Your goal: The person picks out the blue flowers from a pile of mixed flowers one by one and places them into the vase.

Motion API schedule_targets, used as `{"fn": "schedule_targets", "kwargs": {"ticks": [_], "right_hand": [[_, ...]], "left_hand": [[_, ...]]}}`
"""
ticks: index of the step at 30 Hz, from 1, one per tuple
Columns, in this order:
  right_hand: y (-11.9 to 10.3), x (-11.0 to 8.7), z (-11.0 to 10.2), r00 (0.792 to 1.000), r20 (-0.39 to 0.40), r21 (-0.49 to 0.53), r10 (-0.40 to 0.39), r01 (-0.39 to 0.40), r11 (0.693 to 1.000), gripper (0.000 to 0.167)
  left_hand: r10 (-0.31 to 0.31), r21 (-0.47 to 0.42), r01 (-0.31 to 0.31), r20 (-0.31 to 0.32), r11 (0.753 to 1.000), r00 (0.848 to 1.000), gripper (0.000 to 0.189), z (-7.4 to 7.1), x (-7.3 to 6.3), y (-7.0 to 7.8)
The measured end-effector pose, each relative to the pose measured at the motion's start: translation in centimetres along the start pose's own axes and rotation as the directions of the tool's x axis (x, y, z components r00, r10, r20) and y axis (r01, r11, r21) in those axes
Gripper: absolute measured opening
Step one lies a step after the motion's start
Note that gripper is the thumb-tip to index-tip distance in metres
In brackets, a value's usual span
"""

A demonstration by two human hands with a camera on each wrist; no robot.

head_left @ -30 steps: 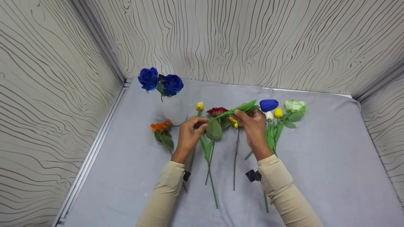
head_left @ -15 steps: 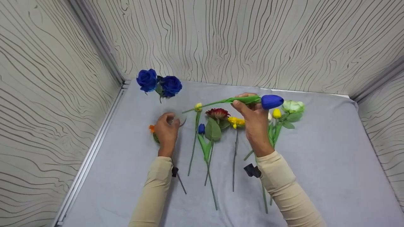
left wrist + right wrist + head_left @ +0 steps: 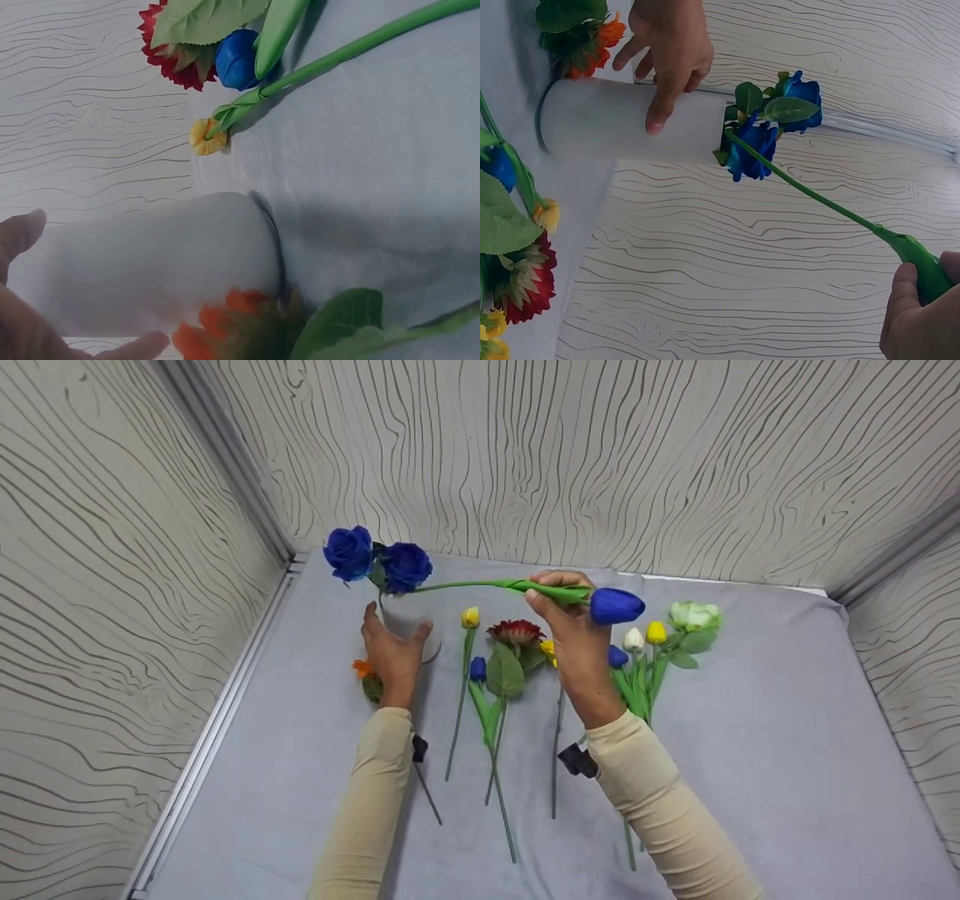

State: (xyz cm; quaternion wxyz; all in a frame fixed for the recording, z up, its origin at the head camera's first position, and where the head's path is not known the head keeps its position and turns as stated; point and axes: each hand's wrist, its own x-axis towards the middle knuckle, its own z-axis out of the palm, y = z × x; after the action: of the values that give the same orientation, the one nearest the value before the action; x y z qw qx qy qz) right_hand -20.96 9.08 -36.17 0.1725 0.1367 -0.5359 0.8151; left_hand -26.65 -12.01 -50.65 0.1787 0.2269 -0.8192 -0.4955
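A white vase [image 3: 172,255] stands upright on the cloth with two blue roses [image 3: 406,566] rising from its mouth. My left hand [image 3: 394,656] is at the vase's side, thumb and fingers spread about it; whether it presses the wall is unclear. My right hand [image 3: 574,641] pinches a blue tulip [image 3: 616,606] by its green leaves, just below the bloom. The tulip lies nearly level, its stem pointing left. In the right wrist view, the stem [image 3: 817,196] ends beside the roses at the vase mouth; its exact depth there is hard to tell.
An orange flower [image 3: 362,668] lies left of the vase. To the right lie a yellow tulip [image 3: 470,617], a small blue tulip [image 3: 478,668], a red flower [image 3: 515,631] and a pale green flower [image 3: 694,616]. Patterned panels [image 3: 525,457] enclose the grey cloth [image 3: 780,750].
My left hand has let go of the tulip stem, moved left to the vase and spread its fingers. The right hand has carried the blue tulip left, its stem reaching the roses.
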Motion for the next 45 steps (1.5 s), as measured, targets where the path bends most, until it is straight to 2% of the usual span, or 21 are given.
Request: {"fn": "schedule_targets", "kwargs": {"ticks": [5, 10, 15, 20, 23, 28, 33, 37, 40, 43, 45], "right_hand": [[0.1, 0.0, 0.2, 1.0, 0.013, -0.005, -0.014, 0.014, 1.0, 0.018], [0.3, 0.0, 0.3, 0.999, 0.031, -0.036, -0.038, 0.039, 0.999, 0.014], [0.7, 0.1, 0.7, 0.996, 0.053, -0.105, -0.072, 0.077, 0.991, 0.008], [1.2, 0.6, 1.9, 0.992, 0.088, -0.232, -0.089, 0.107, 0.967, 0.011], [1.3, 1.1, 2.8, 0.992, 0.102, -0.322, -0.079, 0.108, 0.94, 0.014], [1.2, 2.1, 4.4, 0.99, 0.126, -0.41, -0.065, 0.111, 0.905, 0.018], [1.5, 3.1, 5.6, 0.973, 0.217, -0.493, -0.083, 0.182, 0.851, 0.019], [2.2, 3.6, 6.1, 0.95, 0.302, -0.579, -0.075, 0.245, 0.778, 0.02], [3.1, 3.7, 6.2, 0.938, 0.344, -0.659, -0.051, 0.28, 0.698, 0.02], [4.1, 3.9, 6.3, 0.935, 0.354, -0.712, -0.024, 0.286, 0.641, 0.02], [4.7, 4.0, 6.4, 0.938, 0.348, -0.734, -0.01, 0.279, 0.619, 0.02]], "left_hand": [[-0.015, -0.03, 0.016, 0.024, 0.999, 1.0, 0.098, 0.8, 0.8, 0.0], [-0.069, -0.029, 0.07, 0.035, 0.997, 0.997, 0.097, 1.3, 1.3, -0.1], [-0.093, -0.04, 0.095, 0.038, 0.995, 0.995, 0.094, 1.4, 1.5, -0.3], [-0.098, -0.056, 0.102, 0.062, 0.993, 0.993, 0.093, 1.1, 1.6, -0.6], [-0.107, -0.064, 0.112, 0.079, 0.992, 0.991, 0.093, 1.0, 1.7, -0.6], [-0.116, -0.063, 0.121, 0.086, 0.991, 0.99, 0.094, 1.0, 1.8, -0.6], [-0.095, -0.076, 0.101, 0.079, 0.992, 0.992, 0.093, 0.9, 1.8, -0.7], [-0.085, -0.073, 0.091, 0.076, 0.993, 0.993, 0.093, 0.9, 1.7, -0.9], [-0.09, -0.065, 0.095, 0.078, 0.993, 0.993, 0.093, 1.0, 1.8, -0.8], [-0.088, -0.06, 0.093, 0.079, 0.994, 0.993, 0.093, 1.1, 1.9, -0.7], [-0.087, -0.056, 0.092, 0.08, 0.994, 0.993, 0.093, 1.1, 2.0, -0.6]]}}
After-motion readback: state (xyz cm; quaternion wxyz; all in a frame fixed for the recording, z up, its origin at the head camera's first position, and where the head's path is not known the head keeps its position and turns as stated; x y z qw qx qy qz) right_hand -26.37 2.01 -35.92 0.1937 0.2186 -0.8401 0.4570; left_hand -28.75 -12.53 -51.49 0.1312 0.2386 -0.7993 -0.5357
